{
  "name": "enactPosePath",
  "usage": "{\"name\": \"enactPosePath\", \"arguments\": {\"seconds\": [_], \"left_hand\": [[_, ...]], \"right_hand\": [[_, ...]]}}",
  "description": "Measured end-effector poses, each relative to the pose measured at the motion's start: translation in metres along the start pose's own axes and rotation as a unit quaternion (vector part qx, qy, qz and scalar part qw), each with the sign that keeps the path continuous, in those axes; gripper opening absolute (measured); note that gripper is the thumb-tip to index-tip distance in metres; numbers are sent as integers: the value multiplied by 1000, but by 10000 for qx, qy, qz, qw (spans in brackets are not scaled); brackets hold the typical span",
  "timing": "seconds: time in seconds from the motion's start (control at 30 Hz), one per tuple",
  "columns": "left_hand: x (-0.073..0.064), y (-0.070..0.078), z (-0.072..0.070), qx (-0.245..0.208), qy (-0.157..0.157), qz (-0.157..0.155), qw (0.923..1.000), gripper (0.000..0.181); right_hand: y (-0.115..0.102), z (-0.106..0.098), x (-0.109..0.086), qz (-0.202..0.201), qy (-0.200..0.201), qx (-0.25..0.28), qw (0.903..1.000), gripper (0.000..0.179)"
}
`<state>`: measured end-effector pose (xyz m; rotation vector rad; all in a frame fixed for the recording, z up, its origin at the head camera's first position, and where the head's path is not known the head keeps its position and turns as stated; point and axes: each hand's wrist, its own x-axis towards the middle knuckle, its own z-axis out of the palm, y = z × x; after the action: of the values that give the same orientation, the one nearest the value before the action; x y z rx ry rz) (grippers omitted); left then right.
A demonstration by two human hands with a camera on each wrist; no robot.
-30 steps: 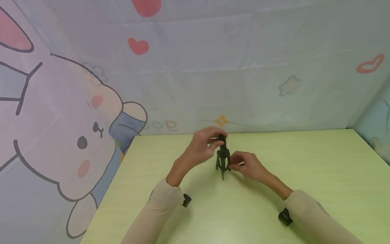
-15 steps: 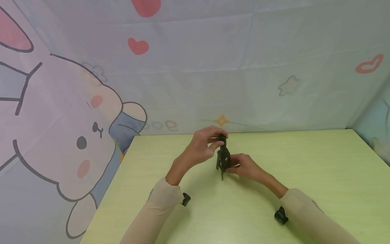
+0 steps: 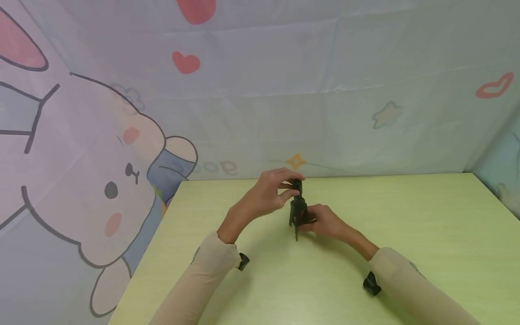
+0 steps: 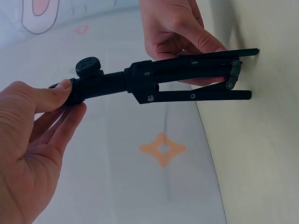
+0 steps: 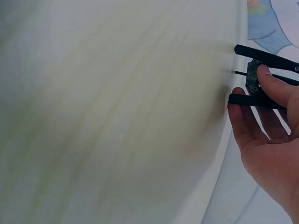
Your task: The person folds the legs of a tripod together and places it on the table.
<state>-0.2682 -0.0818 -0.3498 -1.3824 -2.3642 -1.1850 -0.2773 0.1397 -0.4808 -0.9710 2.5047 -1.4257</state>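
A small black tripod stands roughly upright near the back of the table, legs downward and only slightly spread. My left hand pinches its top between thumb and fingers, just above the round knob in the left wrist view. Low on the legs, my right hand holds on from the right. In the right wrist view its thumb presses by the hinged brace, while the fingers lie along the lower leg. Part of the leg section is hidden behind the right hand.
The pale yellow-green table ends at a fabric backdrop printed with hearts and a cartoon animal. Black wrist devices sit under both beige sleeves.
My right hand has moved left, from beside the right leg to a hold on the legs, which look drawn closer together. The left hand keeps its pinch on the tripod's top.
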Motion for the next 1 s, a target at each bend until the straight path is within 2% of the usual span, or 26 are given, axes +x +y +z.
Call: {"name": "enactPosePath", "arguments": {"seconds": [0.2, 0.5, 0.7, 1.0], "left_hand": [[-3, 0, -1, -39, 41, 25, 10000, 29], [-18, -5, -12, -124, 422, -25, 9990, 27], [-27, -10, -18, -87, 652, -82, 9978, 25], [-40, -21, -19, 61, 695, -197, 9974, 20]], "right_hand": [[1, -4, -3, -138, -64, -116, 9998, 11], [4, -25, -7, -249, -3, -161, 9996, 8], [5, -38, -16, -162, 207, -290, 9992, 14], [0, -53, -28, -126, 475, -621, 9969, 20]]}}
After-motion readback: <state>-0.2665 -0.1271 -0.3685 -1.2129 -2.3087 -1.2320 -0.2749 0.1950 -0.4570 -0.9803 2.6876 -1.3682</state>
